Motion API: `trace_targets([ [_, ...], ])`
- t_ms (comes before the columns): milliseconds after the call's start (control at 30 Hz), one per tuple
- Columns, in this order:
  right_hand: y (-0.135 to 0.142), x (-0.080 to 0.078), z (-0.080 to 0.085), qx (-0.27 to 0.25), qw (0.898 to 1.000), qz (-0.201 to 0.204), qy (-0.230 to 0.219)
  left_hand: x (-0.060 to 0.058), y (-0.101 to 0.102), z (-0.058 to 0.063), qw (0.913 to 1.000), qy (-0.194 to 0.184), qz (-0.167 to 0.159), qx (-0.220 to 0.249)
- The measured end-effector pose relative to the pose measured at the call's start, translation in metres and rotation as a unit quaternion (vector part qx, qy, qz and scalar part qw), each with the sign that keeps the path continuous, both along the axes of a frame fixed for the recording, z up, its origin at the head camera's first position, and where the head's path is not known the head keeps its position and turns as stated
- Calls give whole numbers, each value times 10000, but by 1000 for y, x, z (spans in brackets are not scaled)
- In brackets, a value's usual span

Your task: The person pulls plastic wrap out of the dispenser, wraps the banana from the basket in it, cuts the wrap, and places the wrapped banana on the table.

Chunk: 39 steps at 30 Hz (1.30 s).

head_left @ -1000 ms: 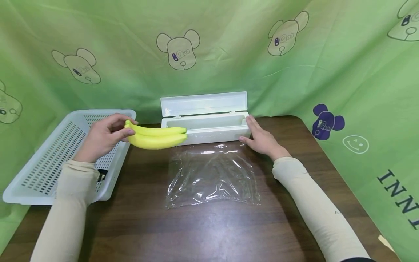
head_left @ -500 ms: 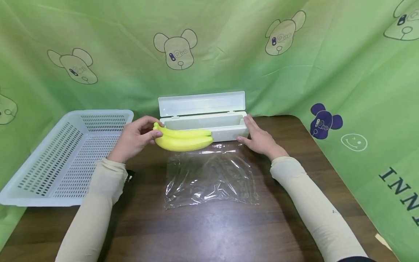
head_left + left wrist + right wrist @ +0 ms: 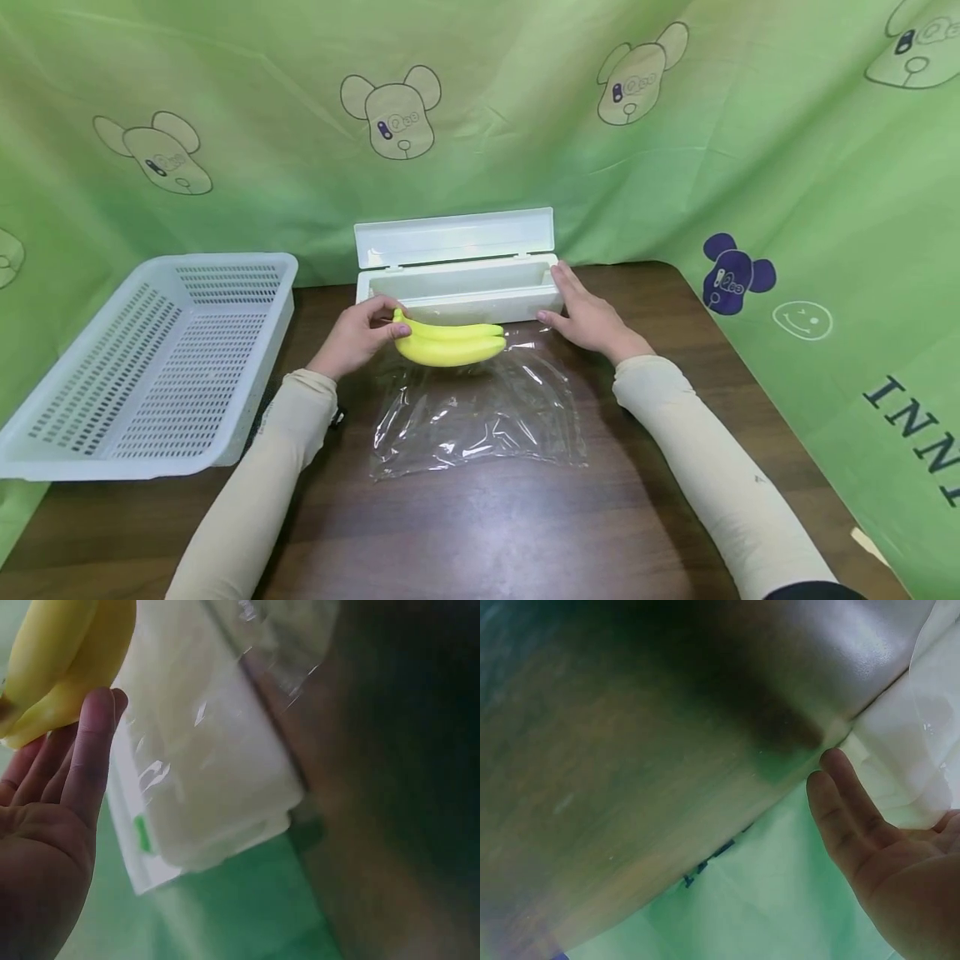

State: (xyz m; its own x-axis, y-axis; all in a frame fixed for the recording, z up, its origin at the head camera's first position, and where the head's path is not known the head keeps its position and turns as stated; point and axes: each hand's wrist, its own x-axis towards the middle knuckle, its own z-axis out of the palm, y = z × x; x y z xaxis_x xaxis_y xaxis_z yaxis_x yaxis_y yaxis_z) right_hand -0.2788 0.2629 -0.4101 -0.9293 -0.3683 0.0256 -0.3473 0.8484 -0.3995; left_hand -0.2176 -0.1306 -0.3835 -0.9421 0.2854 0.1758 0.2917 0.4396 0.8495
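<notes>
My left hand (image 3: 356, 335) pinches a bunch of two yellow bananas (image 3: 450, 346) by the stem end, thumb in front. They hang above the near edge of a long white plastic-wrap box (image 3: 459, 310) and over the sheet of clear plastic wrap (image 3: 480, 429) drawn from it across the table. The box's hinged lid (image 3: 454, 238) stands up at the back. At the box's right end, my right hand (image 3: 592, 321) touches it with fingers extended. In the left wrist view, the bananas (image 3: 75, 667) sit above that hand's fingertips, beside the box.
A white perforated basket (image 3: 281, 333) stands on the left of the brown wooden table (image 3: 450, 533). A green printed curtain (image 3: 510, 125) hangs behind the box and along the right side. A small dark object (image 3: 339, 417) shows beside the left sleeve.
The left hand has carried the bananas right and slightly toward the person, from beside the basket to above the plastic wrap. The right hand has stayed at the box's end.
</notes>
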Motion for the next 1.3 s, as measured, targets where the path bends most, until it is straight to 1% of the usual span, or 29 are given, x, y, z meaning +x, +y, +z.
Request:
trace_targets([
  [133, -1, -1, -1, -1, 10000, 8, -5, -1, 7, -9, 9997, -207, -73, -107],
  [267, -1, 0, 0, 9, 10000, -18, -39, -2, 13, -11, 9991, -369, -204, -57],
  [367, -2, 0, 1, 21, 10000, -35, -53, -2, 15, -13, 9987, -379, -294, -173],
  [533, -2, -2, 1, 17, 10000, -24, -12, -4, 19, -18, 9978, -308, -450, -383],
  [700, -3, -3, 3, 25, 10000, -3, 69, -7, 19, -23, 9973, -323, -470, -461],
  [867, -2, -3, 4, 34, 10000, -18, 45, -7, 18, -24, 9971, -219, -517, -514],
  [1100, 0, -4, 3, 150, 9999, 61, 52, -5, 17, -24, 9965, -258, -617, -495],
  [1200, 1, -4, 4, 209, 9996, 132, 125, -4, 14, -23, 9967, -269, -588, -492],
  [1300, 1, -5, 4, 258, 9993, 183, 196, -1, 10, -21, 9966, -239, -507, -596],
])
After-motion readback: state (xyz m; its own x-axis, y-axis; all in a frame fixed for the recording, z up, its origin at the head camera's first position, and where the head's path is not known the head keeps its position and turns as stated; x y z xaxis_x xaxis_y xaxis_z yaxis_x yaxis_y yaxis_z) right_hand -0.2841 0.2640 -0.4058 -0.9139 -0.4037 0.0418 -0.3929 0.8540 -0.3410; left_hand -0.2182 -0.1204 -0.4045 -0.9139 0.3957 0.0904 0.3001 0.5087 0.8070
